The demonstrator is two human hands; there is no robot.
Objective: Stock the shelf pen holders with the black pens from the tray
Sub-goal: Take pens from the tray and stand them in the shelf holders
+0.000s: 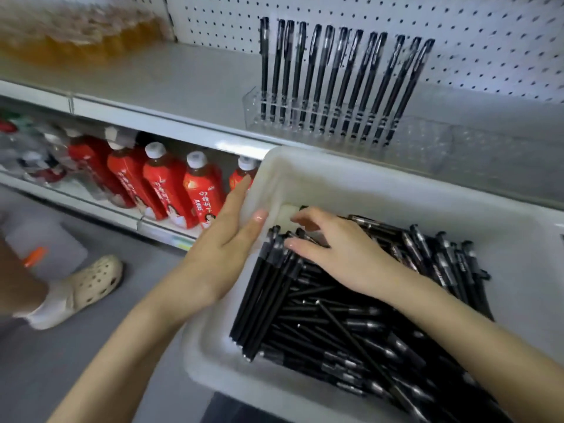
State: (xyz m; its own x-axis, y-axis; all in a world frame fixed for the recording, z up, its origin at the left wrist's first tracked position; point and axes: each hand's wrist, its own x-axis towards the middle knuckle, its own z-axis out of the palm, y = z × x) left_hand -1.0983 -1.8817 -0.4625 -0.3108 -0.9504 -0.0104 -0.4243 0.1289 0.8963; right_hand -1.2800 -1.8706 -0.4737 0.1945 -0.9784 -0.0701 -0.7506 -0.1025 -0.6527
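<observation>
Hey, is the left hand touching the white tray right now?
Touching. The head view shows the left hand laid against the left wall of the white tray, fingers outside and thumb over the rim, with no gap.

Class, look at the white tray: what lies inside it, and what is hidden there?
A heap of black pens lies in the white tray. The right hand rests on the heap, covering some pens; the tray's floor beneath the pens is mostly hidden.

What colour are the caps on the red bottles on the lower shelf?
White. The head view shows the caps atop the red bottles.
</observation>
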